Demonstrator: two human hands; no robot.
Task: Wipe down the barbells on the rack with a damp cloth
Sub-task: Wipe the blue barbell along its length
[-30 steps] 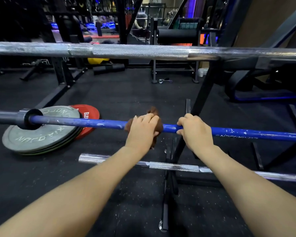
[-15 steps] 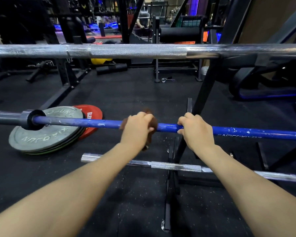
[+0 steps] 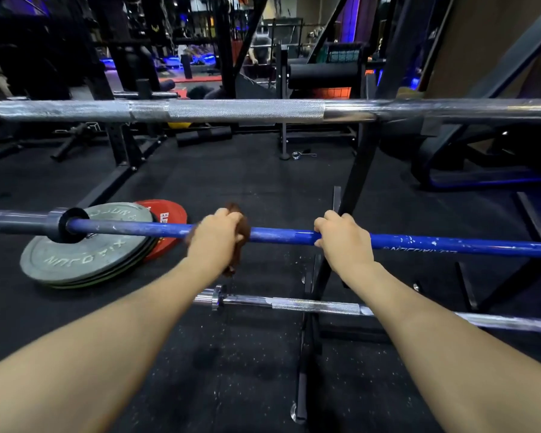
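Note:
A blue barbell (image 3: 281,236) with chipped paint runs across the middle of the head view, resting on a black rack (image 3: 355,195). My left hand (image 3: 214,237) grips a brown cloth (image 3: 242,234) wrapped round the blue bar, left of centre. My right hand (image 3: 344,242) grips the same bar bare, just right of the rack upright. A silver knurled barbell (image 3: 244,110) lies on the rack above, and another silver barbell (image 3: 319,306) lies below, near the floor.
Grey weight plates (image 3: 85,245) and a red plate (image 3: 169,214) lie stacked on the black rubber floor at left. A spring collar (image 3: 299,155) lies on the floor behind. Benches and dark machine frames (image 3: 122,142) fill the background.
My left hand has slid the cloth leftward along the blue bar, away from my right hand. The right hand has kept its hold in place.

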